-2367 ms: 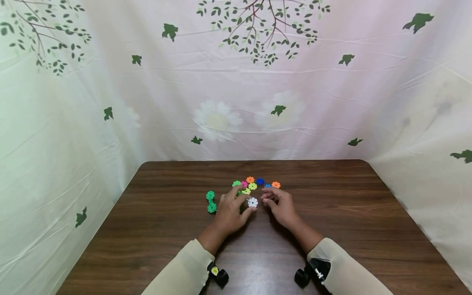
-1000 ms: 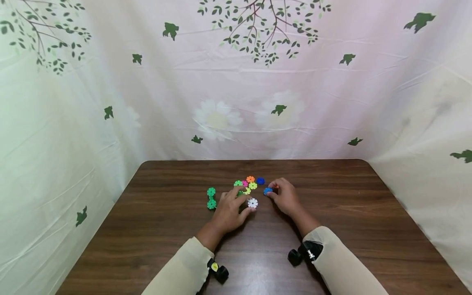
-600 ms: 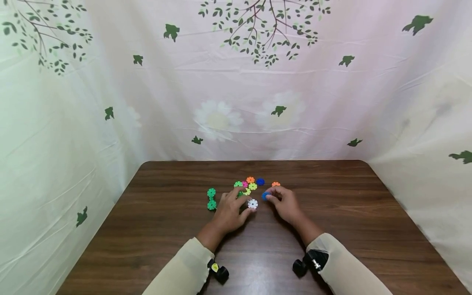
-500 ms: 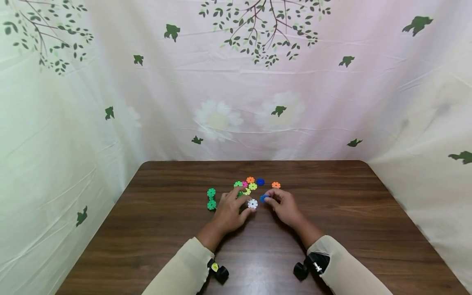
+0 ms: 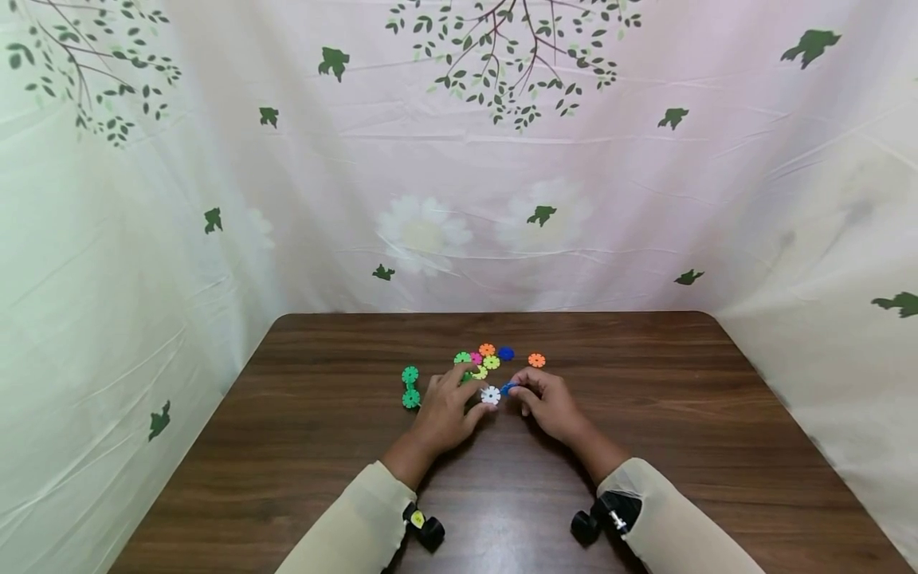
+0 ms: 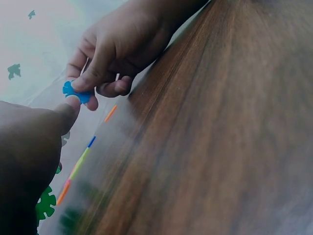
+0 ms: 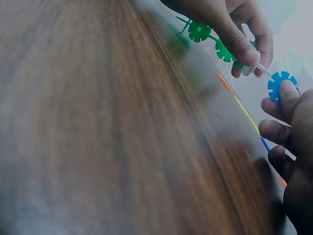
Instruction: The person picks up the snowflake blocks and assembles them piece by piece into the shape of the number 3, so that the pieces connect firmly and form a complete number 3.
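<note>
My left hand (image 5: 445,410) pinches a white notched flower-shaped disc (image 5: 491,395) between thumb and fingers. In the right wrist view, green discs (image 7: 199,32) joined in a chain run behind that hand; whether the white disc is joined to them is hidden by the fingers. My right hand (image 5: 552,405) pinches a blue notched disc (image 5: 508,388) with thumb and forefinger. The blue disc (image 7: 275,86) is turned at an angle to the white one, and their edges meet. Two green discs (image 5: 410,398) show left of my left hand.
Loose discs lie flat beyond my hands on the brown wooden table (image 5: 645,430): an orange disc (image 5: 487,350), a dark blue disc (image 5: 506,353), a yellow disc (image 5: 491,362), a pink disc (image 5: 476,359) and another orange disc (image 5: 536,360). A printed curtain (image 5: 459,159) hangs behind.
My right hand has picked up the blue disc from the table and brought it left and nearer, against the white disc's edge. My left hand has stayed almost still.
</note>
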